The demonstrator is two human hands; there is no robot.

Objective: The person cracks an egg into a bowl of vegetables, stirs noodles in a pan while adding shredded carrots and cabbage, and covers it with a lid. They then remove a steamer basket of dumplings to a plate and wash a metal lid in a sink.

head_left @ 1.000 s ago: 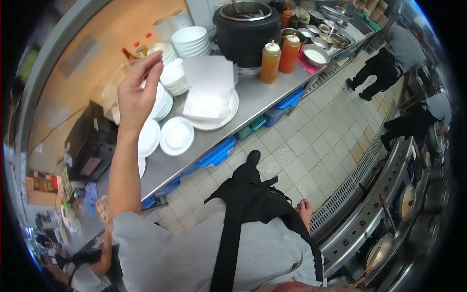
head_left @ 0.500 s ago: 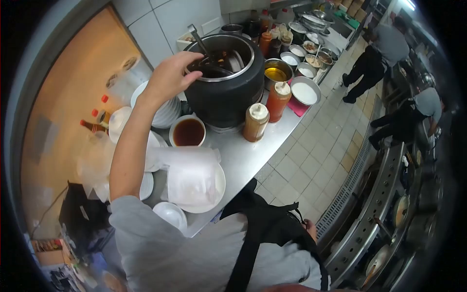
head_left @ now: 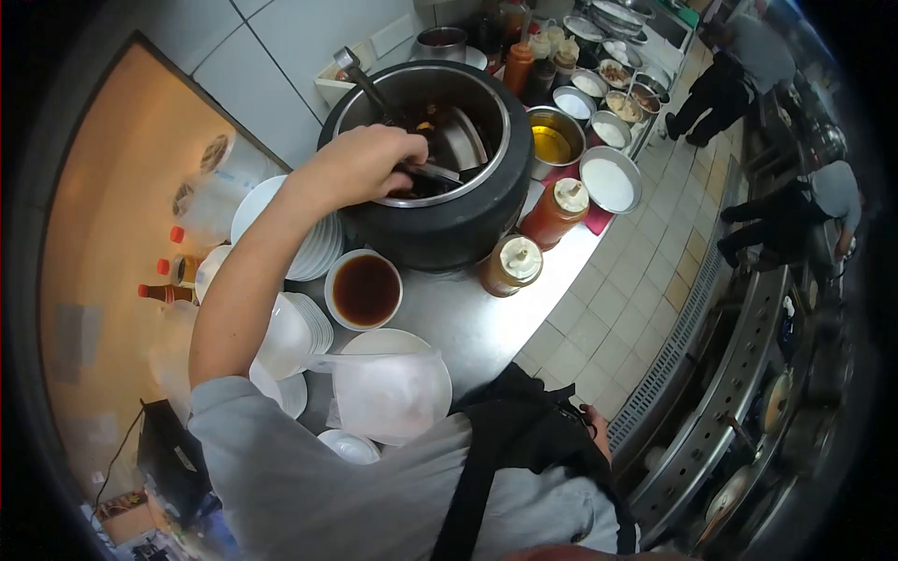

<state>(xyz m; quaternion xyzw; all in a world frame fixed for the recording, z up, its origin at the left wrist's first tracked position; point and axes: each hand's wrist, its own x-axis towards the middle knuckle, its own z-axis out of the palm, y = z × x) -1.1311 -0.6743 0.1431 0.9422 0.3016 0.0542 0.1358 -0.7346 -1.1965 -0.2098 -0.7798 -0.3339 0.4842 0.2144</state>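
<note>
My left hand (head_left: 374,165) reaches over the near rim of a large black pot (head_left: 440,229). Its fingers are curled closed around a metal utensil (head_left: 436,172) just inside, whose full shape is hidden. A ladle (head_left: 365,79) leans against the pot's far-left rim, and another curved metal piece (head_left: 461,136) rests inside with dark contents. Below the pot sits a bowl of brown liquid (head_left: 365,290). At the right edge of my body, my right hand (head_left: 595,423) hangs low beside the black apron, small and partly hidden.
Stacked white plates (head_left: 313,248) stand left of the pot. A clear plastic bag lies over a large white plate (head_left: 440,411). Squeeze bottles (head_left: 557,215) and a pan of yellow oil (head_left: 552,142) line the counter's right side. Two people (head_left: 809,201) work across the tiled aisle.
My left hand has moved down and right into the pot, from fingers spread at its rim to closed around the metal utensil. The camera view has shifted slightly closer to the pot.
</note>
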